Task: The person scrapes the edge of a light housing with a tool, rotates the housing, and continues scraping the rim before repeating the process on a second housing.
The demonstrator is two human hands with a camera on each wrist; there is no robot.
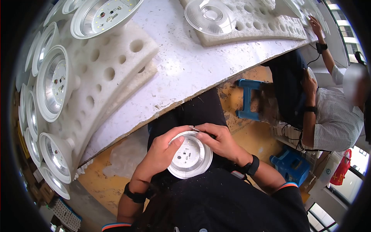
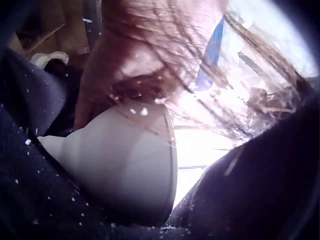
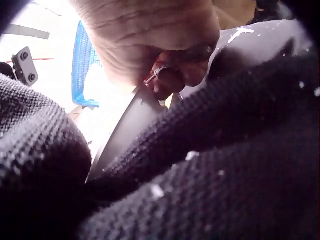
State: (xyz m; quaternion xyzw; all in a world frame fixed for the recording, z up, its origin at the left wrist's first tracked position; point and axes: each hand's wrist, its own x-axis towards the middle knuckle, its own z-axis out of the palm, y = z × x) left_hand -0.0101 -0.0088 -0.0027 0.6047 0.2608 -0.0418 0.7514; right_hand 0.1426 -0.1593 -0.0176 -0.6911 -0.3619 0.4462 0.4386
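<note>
An open-fronted LED lamp lies face up in the person's lap, its round circuit board showing inside a silvery cup. The left hand grips its rim on the left, thumb over the edge. From the upper right, the right hand holds the rim, its thumb on the edge and fingers curled behind. Both hands' fingertips come together at the far rim, by a small pale bit. In the left wrist view the lamp's white cone-shaped body tapers to a narrow base. A thin wire-like strand shows at the right fingers.
Across the lap stands a white worktable. Foam blocks with holes carry several similar lamps. A clear ribbed lens lies on the far foam. Another person sits at right, near a blue stool.
</note>
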